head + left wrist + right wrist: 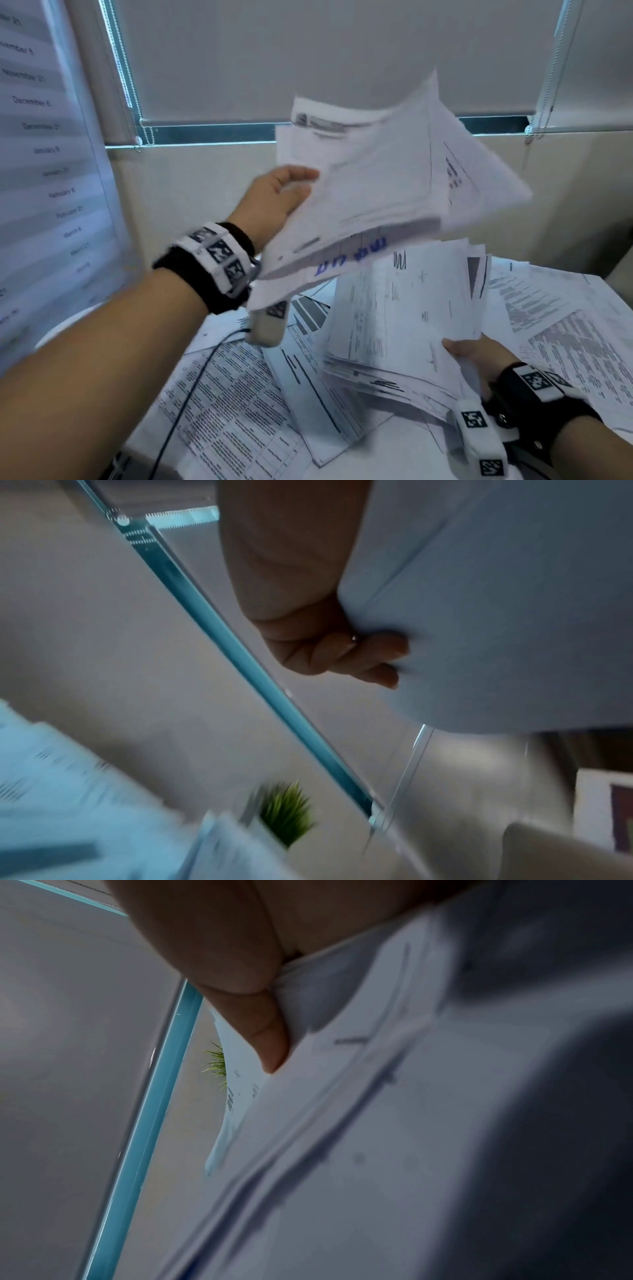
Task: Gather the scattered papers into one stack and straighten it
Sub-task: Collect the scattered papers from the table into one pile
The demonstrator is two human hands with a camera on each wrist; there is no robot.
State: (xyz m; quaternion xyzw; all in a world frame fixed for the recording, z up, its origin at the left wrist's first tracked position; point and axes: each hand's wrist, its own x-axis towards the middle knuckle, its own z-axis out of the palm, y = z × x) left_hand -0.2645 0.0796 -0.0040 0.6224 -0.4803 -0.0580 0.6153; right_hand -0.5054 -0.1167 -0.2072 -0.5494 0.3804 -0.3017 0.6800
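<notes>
My left hand [287,195] grips a thick bundle of white printed papers [370,192] and holds it raised in the air, its sheets fanning up and to the right. In the left wrist view the fingers [369,653] curl under that bundle [496,601]. Lower right, my right hand [479,356] holds a second bundle of papers [404,325] by its near edge, tilted above the table. In the right wrist view the thumb [267,1031] pinches those sheets [394,1123]. More loose sheets [239,394] lie scattered on the table beneath both hands.
A window with a lowered grey roller blind [308,51] and a blue-green frame stands behind the table. A wall sheet listing dates [44,154] hangs at the left. A black cable [191,387] runs over the papers. A small green plant [284,810] shows in the wrist views.
</notes>
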